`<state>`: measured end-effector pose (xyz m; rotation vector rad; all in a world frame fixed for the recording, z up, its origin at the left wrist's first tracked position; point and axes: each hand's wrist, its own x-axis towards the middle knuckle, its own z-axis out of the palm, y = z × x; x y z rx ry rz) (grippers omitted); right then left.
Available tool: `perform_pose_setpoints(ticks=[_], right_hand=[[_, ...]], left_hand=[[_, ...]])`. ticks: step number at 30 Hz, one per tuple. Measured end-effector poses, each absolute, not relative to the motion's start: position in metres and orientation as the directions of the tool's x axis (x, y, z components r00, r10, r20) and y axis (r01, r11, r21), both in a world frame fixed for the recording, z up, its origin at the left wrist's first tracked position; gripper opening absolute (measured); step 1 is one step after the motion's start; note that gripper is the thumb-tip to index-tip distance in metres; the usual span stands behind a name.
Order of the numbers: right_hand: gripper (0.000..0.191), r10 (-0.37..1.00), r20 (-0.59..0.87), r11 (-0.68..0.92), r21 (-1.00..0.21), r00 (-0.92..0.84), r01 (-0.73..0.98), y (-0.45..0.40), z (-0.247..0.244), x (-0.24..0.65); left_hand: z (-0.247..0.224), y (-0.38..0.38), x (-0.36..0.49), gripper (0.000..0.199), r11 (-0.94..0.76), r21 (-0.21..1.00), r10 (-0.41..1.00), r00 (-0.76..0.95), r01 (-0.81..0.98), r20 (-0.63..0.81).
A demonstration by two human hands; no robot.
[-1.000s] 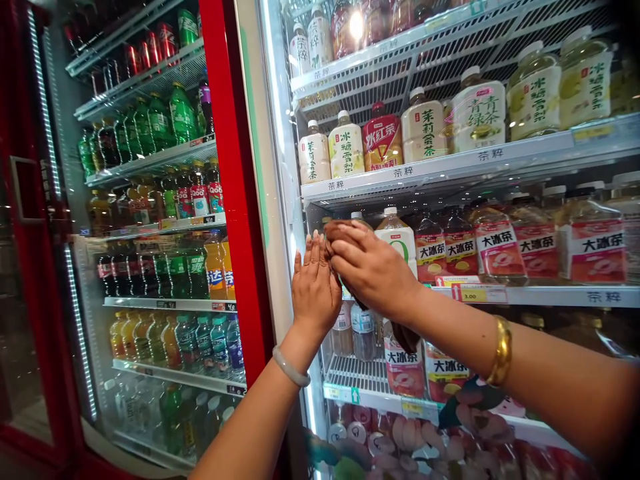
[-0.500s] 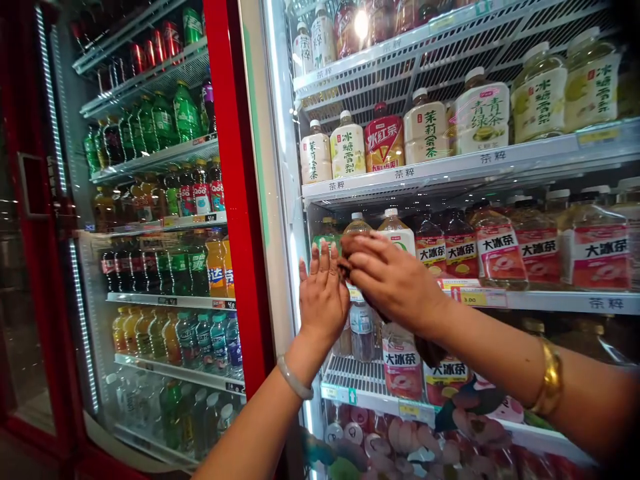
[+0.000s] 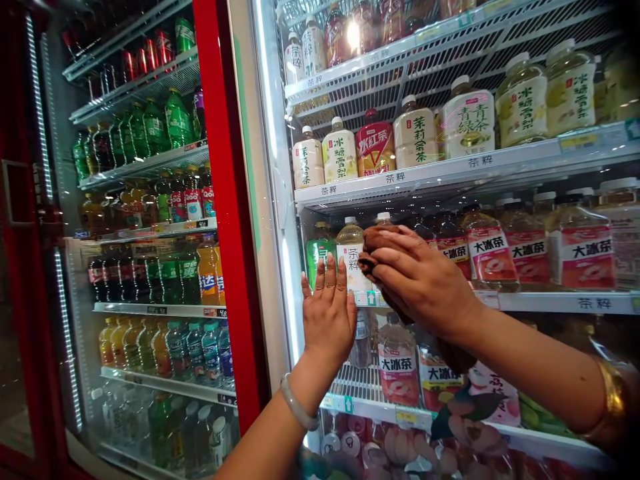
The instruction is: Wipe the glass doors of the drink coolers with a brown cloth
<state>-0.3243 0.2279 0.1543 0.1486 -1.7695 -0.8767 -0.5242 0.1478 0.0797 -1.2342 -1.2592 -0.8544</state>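
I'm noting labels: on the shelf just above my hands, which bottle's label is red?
The red-capped third bottle from the left, above the brown cloth in your right hand; its neighbours' labels are pale.

Cloth [image 3: 379, 240], apparently on glass [image 3: 470, 415], before bottles [image 3: 349, 252]

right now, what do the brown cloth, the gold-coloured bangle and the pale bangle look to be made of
Brown cloth: soft, matt fabric, judging by how it bunches and folds under the right hand; weave too small to tell.
Gold-coloured bangle: probably polished metal, from its bright highlights, possibly plated.
Pale bangle: smooth, evenly rounded, slight sheen; perhaps stone, glass or plastic.
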Motion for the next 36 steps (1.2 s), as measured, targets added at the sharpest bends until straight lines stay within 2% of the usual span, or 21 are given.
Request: perform_pose_setpoints(ticks=[5,7,10,13,19,24,28,33,36], right_hand=[[0.031,-0.558,0.668,0.674,0.711,-0.492,0.201,0.239,0.133,-0.296],[0.028,-0.565,0.661,0.660,0.721,-0.494,0.212,0.247,0.139,-0.279],[0.013,-0.509,0.769,0.694,0.633,-0.388,0.344,0.252,0.153,-0.270],[0.011,-0.432,0.864,0.749,0.504,-0.259,0.430,0.245,0.156,-0.284],[0.021,-0.542,0.734,0.717,0.658,-0.410,0.230,0.241,0.132,-0.284],[0.018,-0.488,0.790,0.727,0.603,-0.370,0.328,0.256,0.141,-0.261],[0.020,-0.443,0.858,0.756,0.513,-0.260,0.406,0.251,0.138,-0.269],[0.018,-0.518,0.743,0.717,0.647,-0.423,0.258,0.259,0.113,-0.237],[0.020,-0.486,0.756,0.719,0.631,-0.438,0.291,0.272,0.114,-0.213]], left_hand=[[0.094,0.155,-0.504,0.081,0.174,-0.223,0.159,0.196,0.959,0.968],[0.098,0.160,-0.498,0.081,0.164,-0.213,0.141,0.191,0.963,0.971],[0.103,0.166,-0.490,0.081,0.140,-0.212,0.132,0.194,0.967,0.972],[0.102,0.169,-0.486,0.080,0.138,-0.211,0.122,0.195,0.968,0.973],[0.090,0.168,-0.477,0.078,0.158,-0.261,0.164,0.235,0.952,0.958],[0.088,0.178,-0.451,0.079,0.115,-0.342,0.213,0.313,0.933,0.926],[0.088,0.185,-0.435,0.079,0.109,-0.309,0.216,0.281,0.945,0.935],[0.081,0.178,-0.441,0.081,0.107,-0.350,0.236,0.318,0.931,0.918],[0.081,0.179,-0.440,0.082,0.103,-0.374,0.238,0.343,0.922,0.909]])
